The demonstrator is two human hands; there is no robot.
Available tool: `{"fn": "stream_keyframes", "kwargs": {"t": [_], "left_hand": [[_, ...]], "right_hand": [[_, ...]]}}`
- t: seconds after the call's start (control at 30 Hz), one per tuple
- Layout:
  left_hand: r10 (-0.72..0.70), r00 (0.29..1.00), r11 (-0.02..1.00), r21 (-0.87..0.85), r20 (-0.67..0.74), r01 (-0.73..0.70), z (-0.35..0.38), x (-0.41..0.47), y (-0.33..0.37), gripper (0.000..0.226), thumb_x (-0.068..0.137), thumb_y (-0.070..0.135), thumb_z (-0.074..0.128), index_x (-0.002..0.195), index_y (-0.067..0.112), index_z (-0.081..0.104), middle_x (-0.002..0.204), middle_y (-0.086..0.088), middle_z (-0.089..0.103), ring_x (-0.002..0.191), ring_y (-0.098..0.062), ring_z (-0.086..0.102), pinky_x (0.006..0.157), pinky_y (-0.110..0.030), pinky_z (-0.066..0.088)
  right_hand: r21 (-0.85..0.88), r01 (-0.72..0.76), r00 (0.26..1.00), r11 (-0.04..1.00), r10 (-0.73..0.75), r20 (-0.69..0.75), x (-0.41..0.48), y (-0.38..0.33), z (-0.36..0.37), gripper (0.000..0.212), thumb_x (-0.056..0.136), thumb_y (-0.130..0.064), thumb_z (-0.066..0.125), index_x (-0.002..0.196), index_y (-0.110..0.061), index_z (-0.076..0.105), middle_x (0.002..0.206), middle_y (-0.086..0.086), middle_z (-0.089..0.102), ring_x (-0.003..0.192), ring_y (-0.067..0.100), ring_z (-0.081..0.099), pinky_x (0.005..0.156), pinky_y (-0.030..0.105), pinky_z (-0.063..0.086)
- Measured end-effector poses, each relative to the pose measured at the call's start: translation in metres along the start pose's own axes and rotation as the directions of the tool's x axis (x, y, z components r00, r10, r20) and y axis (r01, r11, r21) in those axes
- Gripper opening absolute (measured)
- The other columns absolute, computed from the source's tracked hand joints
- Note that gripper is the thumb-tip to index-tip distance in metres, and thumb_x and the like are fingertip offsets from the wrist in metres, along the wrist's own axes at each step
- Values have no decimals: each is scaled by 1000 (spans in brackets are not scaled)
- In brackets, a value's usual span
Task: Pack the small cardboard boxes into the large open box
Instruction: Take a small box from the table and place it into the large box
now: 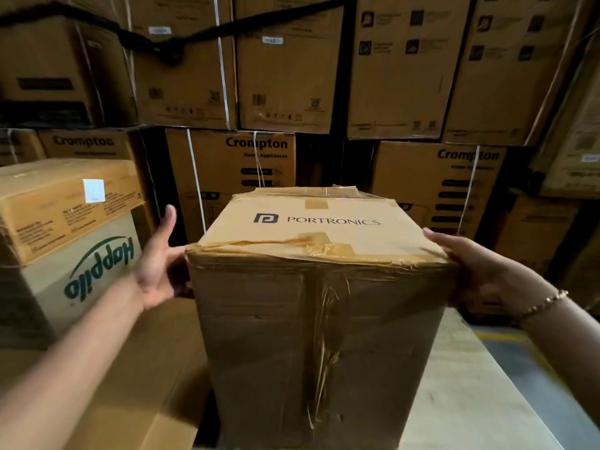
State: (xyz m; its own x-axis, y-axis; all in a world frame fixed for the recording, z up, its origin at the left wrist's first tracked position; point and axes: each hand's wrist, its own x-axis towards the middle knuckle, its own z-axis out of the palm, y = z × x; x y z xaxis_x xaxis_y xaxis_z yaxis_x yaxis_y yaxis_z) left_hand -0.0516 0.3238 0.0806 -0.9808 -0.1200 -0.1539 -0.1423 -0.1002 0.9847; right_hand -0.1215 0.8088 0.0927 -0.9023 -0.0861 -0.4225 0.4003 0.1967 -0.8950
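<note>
1. Stacked against the back, behind the Portronics box [311, 287]: a wall of strapped Crompton cartons [233, 164], dim and brown.
2. Tall, sealed, brown; black PORTRONICS logo on top; glossy tape wrinkled over the near top edge and down the front seam; dented front face.
3. Standing upright on a pale surface [461, 401], central, nearest of everything.
4. Left hand [159, 267] against the box's upper left side, thumb raised, fingers hidden behind the corner; grip impossible to judge.
5. Right hand [483, 271] laid on the top right corner, fingers together over the edge; bracelet [542, 305] at the wrist.
6. Left of the box: an upside-down Happilo carton [84, 271] under a labelled brown carton [65, 203].
</note>
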Motion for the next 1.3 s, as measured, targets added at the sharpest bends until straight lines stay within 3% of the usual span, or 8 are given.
{"fn": "stream_keyframes", "kwargs": {"t": [0.17, 0.37, 0.5, 0.7, 0.8, 0.9, 1.13, 1.3], "left_hand": [[-215, 977, 942, 265, 6, 205, 14, 30, 38, 88, 52, 58, 88, 116, 1, 67, 104, -20, 75, 89, -31, 69, 92, -46, 54], [-174, 981, 963, 222, 88, 150, 28, 40, 27, 65, 61, 34, 89, 109, -4, 68, 81, -12, 77, 63, -21, 73, 51, -27, 59], [43, 998, 979, 197, 49, -52, 21, 47, 16, 112, 21, 52, 101, 118, 8, 67, 106, -9, 77, 90, -20, 75, 71, -30, 59], [63, 996, 963, 267, -69, -42, 12, 37, -84, 121, 29, 48, 95, 135, 26, 41, 120, -4, 67, 106, -19, 65, 85, -34, 54], [-36, 991, 964, 259, -129, 68, 2, 28, -162, 129, 23, 45, 101, 135, 18, 45, 125, -8, 67, 110, -21, 64, 97, -38, 51], [-177, 964, 950, 220, -198, 220, 3, 10, -206, 100, 55, 16, 99, 139, 14, 44, 122, -8, 63, 114, -26, 57, 100, -37, 44], [-402, 888, 851, 265, -224, 453, -23, -3, -280, 83, 45, 14, 101, 115, 4, 57, 118, -16, 70, 112, -30, 62, 99, -40, 47], [-417, 866, 842, 242, -276, 482, -20, -17, -277, 54, 78, -26, 66, 123, -1, 51, 121, -18, 61, 113, -32, 57, 99, -36, 45]], "right_hand": [[-153, -115, 990, 981, 100, -102, 13, -37, 30, 71, 79, -66, 70, 117, -6, 63, 93, 16, 76, 86, 32, 69, 76, 42, 56], [-127, 3, 994, 992, -17, -110, 19, -37, 22, 65, 86, -58, 67, 118, -1, 66, 85, 16, 77, 70, 28, 71, 65, 31, 56], [-79, 172, 970, 982, -183, -157, 23, -20, 27, 63, 82, -56, 71, 122, -10, 60, 109, 16, 73, 92, 32, 71, 70, 37, 57], [-18, 269, 947, 963, -268, -176, 42, 86, 59, 101, 45, -52, 93, 131, -21, 51, 117, 10, 64, 104, 32, 66, 70, 44, 62], [-11, 213, 969, 977, -213, -125, 50, 146, 67, 72, 77, -20, 84, 136, -29, 44, 127, 8, 58, 113, 28, 60, 78, 38, 57], [-53, 132, 987, 990, -136, -82, 50, 204, 69, 60, 83, 1, 74, 127, -29, 48, 124, 8, 62, 112, 27, 60, 87, 43, 56], [-37, 16, 997, 999, -19, -77, 35, 259, 73, 58, 59, 1, 61, 114, -16, 62, 104, 9, 72, 87, 27, 60, 74, 43, 44], [-65, -58, 994, 996, 52, -96, 30, 259, 53, 45, 87, 20, 43, 110, -8, 69, 80, 7, 73, 76, 26, 55, 75, 39, 51]]}}
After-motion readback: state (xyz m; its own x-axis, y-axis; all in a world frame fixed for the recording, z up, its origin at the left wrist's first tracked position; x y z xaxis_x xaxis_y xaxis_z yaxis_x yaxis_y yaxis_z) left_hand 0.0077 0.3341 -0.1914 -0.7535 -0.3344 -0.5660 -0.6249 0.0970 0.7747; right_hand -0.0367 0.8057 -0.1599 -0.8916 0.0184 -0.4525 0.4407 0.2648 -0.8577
